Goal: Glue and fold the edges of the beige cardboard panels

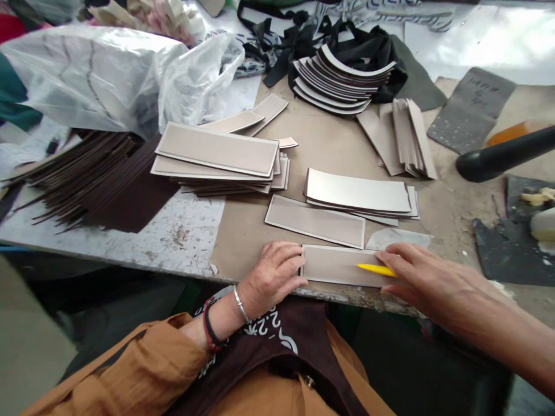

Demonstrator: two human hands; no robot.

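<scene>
A beige rectangular panel (333, 264) with a pale border lies flat along the table's front edge. My left hand (277, 271) is closed at its left end, with the fingertips on the short edge. At the right end, my right hand (411, 271) touches the same panel and is closed around a yellow pointed tool (375, 269). The tool's tip points left over the panel; the rest is hidden by the fingers. A similar beige panel (315, 221) lies just behind. Behind it to the right sits a small stack of whitish panels (358, 190).
A taller beige panel stack (217, 149) stands left of centre, beside dark brown sheets (125, 185) and a clear plastic bag (99, 75). Curved strips (338, 81) are piled at the back. On the right are a bundle of strips (410, 136) and a black handle (503, 156).
</scene>
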